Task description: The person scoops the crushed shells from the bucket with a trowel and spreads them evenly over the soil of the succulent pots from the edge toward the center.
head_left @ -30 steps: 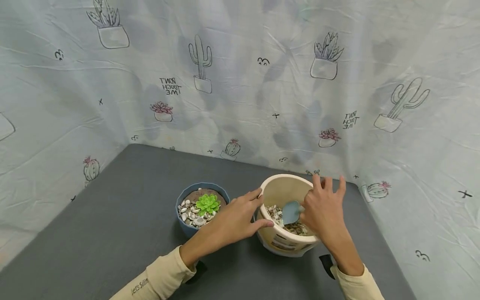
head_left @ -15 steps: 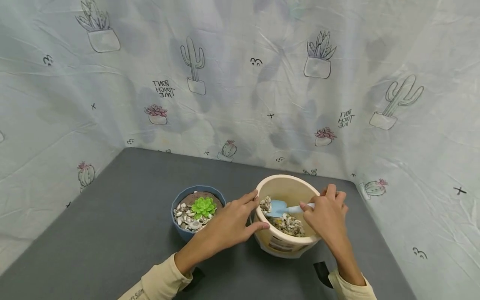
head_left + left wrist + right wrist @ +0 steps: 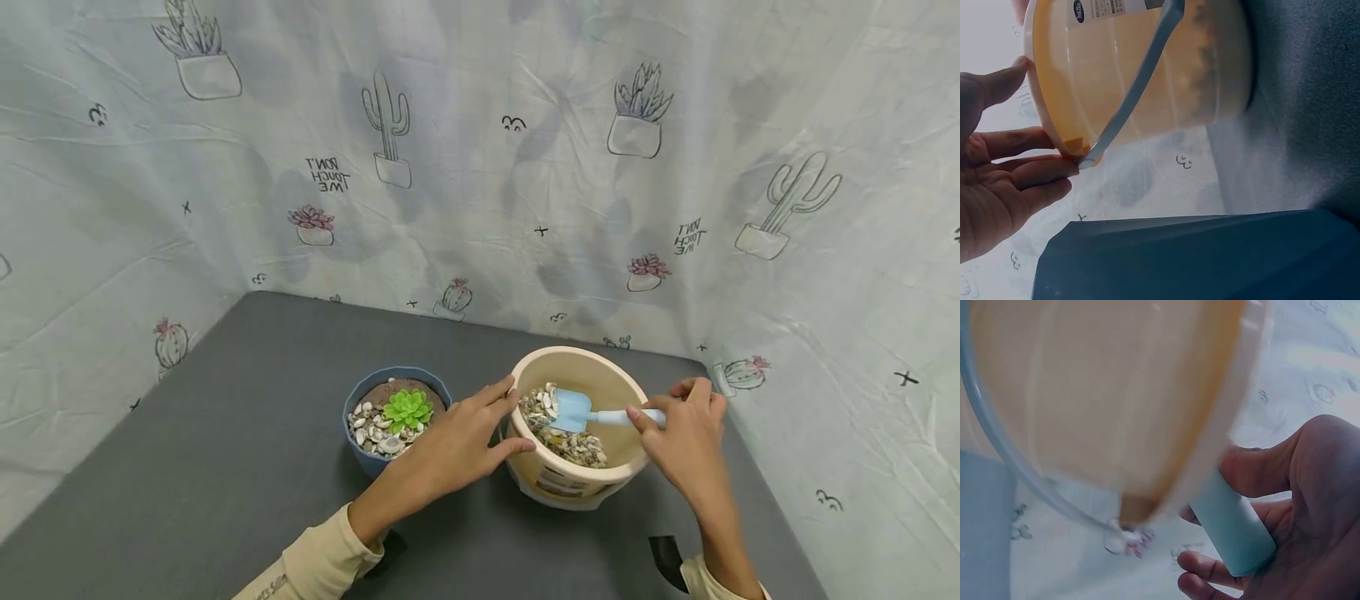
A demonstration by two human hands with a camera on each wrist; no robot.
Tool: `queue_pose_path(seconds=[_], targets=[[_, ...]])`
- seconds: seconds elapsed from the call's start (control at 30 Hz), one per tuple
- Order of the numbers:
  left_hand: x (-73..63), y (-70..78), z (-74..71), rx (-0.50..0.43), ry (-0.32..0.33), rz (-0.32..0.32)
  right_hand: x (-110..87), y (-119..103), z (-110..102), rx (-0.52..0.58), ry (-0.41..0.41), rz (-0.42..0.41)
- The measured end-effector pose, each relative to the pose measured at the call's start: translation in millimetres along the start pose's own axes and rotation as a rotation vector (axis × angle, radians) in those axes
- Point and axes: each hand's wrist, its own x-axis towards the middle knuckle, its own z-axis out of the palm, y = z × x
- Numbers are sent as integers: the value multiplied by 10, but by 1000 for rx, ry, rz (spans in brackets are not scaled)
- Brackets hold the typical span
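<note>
My right hand (image 3: 686, 437) grips the handle of a light-blue shovel (image 3: 572, 410), thumb and fingers around it in the right wrist view, where the handle end (image 3: 1235, 531) shows. The blade lies inside a cream bucket (image 3: 543, 492), over a heap of pebbles and shells (image 3: 573, 448), with some at its tip. Against the bucket's left rim rest the extended fingers and thumb of my left hand (image 3: 465, 437). From the left wrist, the bucket (image 3: 1129, 75) shows its grey handle (image 3: 1138, 84) hanging down its side, the fingertips right at the rim.
A blue faceted pot (image 3: 360, 446) with a green succulent (image 3: 407, 411), shells and brown soil stands left of the bucket, partly behind my left forearm. Both stand on a dark grey table (image 3: 247, 467). A cactus-printed cloth (image 3: 465, 167) hangs behind and on both sides.
The shovel's blade has come up from deeper in the bucket and levelled toward its left side. My right hand has moved right and lower in view; my left hand keeps its place at the rim.
</note>
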Motion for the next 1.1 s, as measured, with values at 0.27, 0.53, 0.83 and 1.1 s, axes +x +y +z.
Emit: queue_pose_path(seconds=[0.27, 0.53, 0.83, 1.1], targets=[[-48, -108, -20, -58, -3, 20, -58, 19, -244, -11, 97, -31], [-274, -343, -218, -57, 124, -69, -24, -181, -383, 25, 142, -84], [-660, -916, -741, -43, -5, -266, 82, -720, -182, 138, 30, -144], [-931, -1136, -889, -65, -154, -308, 185, -1377, 356, 198, -94, -235]])
